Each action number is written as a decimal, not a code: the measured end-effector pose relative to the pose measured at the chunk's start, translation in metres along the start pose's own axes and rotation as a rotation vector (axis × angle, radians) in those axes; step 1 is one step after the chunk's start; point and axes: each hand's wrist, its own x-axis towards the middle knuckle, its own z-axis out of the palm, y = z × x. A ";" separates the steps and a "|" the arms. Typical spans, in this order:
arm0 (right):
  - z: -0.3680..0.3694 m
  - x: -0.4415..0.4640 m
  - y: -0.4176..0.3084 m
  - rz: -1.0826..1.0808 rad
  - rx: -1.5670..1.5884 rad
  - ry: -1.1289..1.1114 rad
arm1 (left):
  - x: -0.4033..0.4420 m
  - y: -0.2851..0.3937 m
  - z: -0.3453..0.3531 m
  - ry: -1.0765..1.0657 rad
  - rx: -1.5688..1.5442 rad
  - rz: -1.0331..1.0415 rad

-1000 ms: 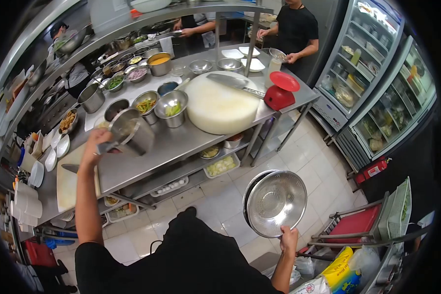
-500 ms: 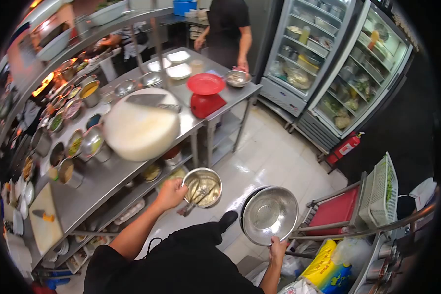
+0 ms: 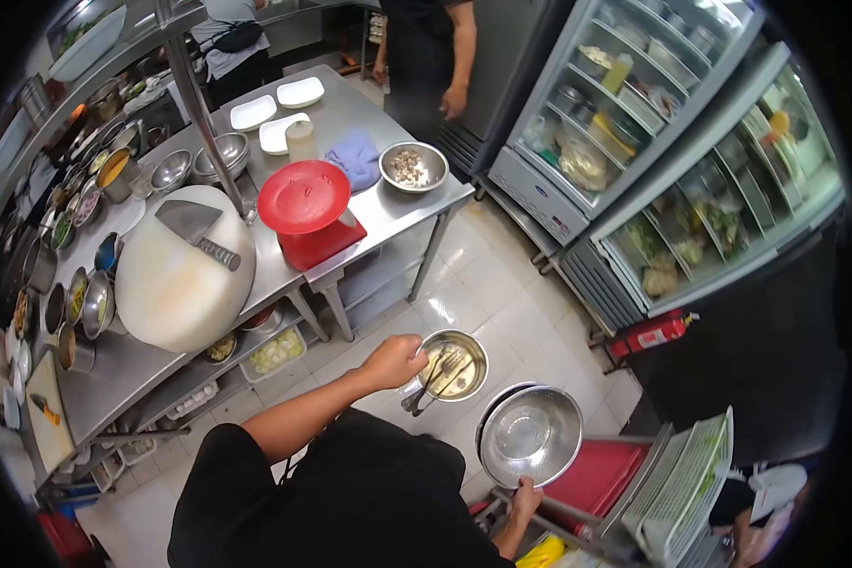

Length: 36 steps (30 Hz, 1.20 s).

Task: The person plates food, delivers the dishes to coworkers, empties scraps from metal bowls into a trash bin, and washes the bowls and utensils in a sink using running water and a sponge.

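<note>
Fingers of the left hand (image 3: 393,362) clamped at the left side of a round silver metal pot (image 3: 466,377), with slender dark metal utensils (image 3: 414,402) slanting out over the near-left rim, closest to this hand; fingers of the right hand (image 3: 523,497) clamped on the near rim of nested shiny round metal bowls (image 3: 532,437), just right of the pot.

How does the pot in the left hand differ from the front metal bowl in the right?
The pot looks narrower; the bowl is wider. The pot has utensils in it; the bowl shows none. The left hand is at the pot's side; the right hand is at the bowl's near rim. Both are round, shiny metal.
</note>
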 end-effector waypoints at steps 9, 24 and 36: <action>0.099 0.223 -0.089 -0.025 -0.039 -0.192 | 0.130 0.021 0.067 0.133 0.042 -0.199; 0.292 0.501 -0.302 -0.165 -0.189 -0.653 | 0.347 0.052 0.147 0.330 0.024 -0.450; 0.348 0.645 -0.389 -0.077 -0.331 -0.741 | 0.496 0.057 0.198 0.449 0.024 -0.340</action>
